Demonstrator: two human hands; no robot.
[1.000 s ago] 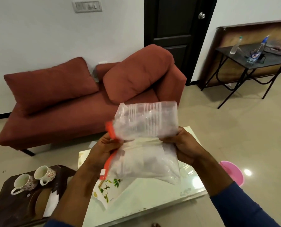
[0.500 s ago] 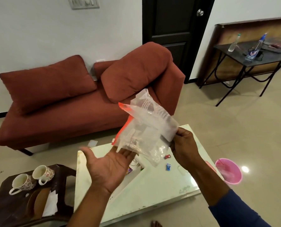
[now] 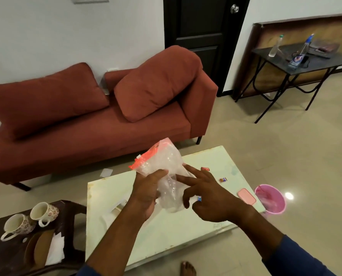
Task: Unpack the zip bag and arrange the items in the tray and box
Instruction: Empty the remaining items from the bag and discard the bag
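Above the pale glossy tabletop [image 3: 166,232], the left hand [image 3: 146,196] grasps the crumpled clear plastic zip bag with its orange seal strip [image 3: 162,162]. The right hand [image 3: 210,198], fingers spread and released, touches the bag's side. Small coloured wrapped pieces [image 3: 223,179] lie near the right edge.

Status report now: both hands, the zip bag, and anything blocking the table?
Left hand grips zip bag above the white table. Right hand open, fingers at the bag. Small packets and pink case lie on table; nothing blocking.
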